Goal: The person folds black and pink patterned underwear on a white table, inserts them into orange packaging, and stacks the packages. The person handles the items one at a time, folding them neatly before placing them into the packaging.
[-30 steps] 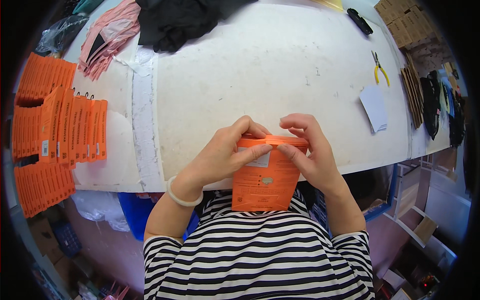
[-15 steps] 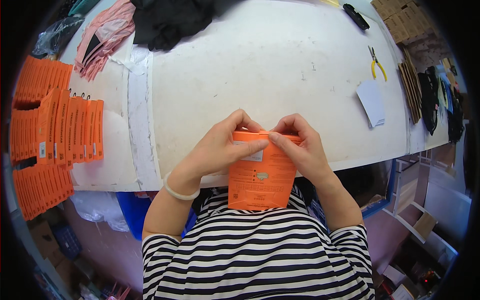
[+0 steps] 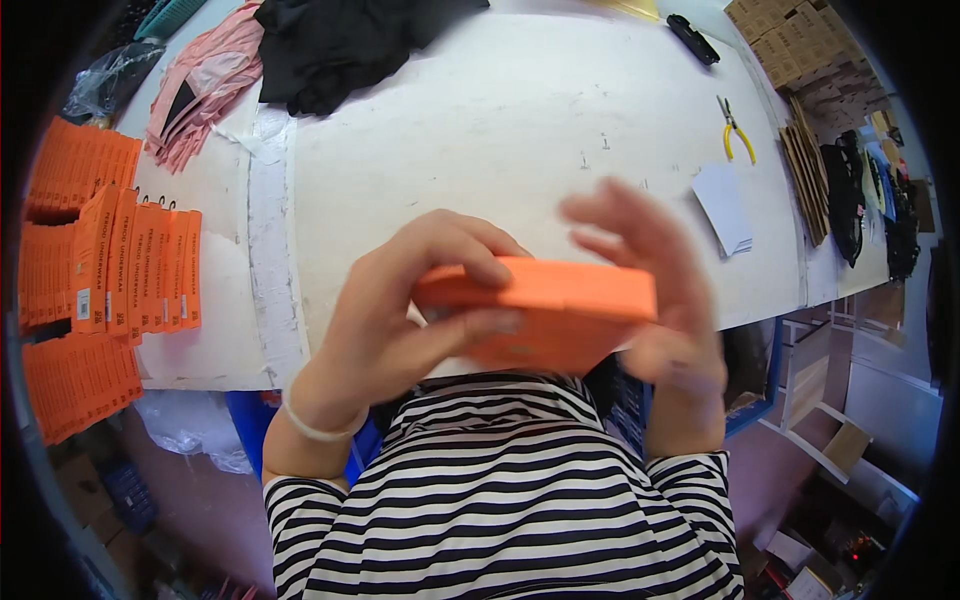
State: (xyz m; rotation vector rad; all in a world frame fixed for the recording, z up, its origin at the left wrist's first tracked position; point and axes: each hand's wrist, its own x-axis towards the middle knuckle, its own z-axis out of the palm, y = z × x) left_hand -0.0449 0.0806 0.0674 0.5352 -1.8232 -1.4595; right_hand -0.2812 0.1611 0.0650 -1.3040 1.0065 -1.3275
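My left hand (image 3: 425, 290) grips the left part of an orange cardboard box (image 3: 570, 310), thumb on one face and fingers over its upper edge. The box is tilted in front of my striped shirt, at the table's near edge, and blurred by motion. Just beyond its right end is my right hand (image 3: 665, 275), fingers spread apart and smeared by movement; it does not close round the box. Similar orange boxes (image 3: 135, 260) stand in rows and stacks at the left of the table, some with small black hooks on top.
A white table (image 3: 450, 150) spreads before me. Pink cloth (image 3: 205, 75) and black cloth (image 3: 340, 50) lie at the far left. Yellow-handled pliers (image 3: 737, 135), white cards (image 3: 722, 212) and a black object (image 3: 693, 40) are on the right, near cartons (image 3: 795, 45).
The box has been lifted and tipped over from its upright, face-on position. My right hand has come off its top edge and opened to the right, while the left keeps hold.
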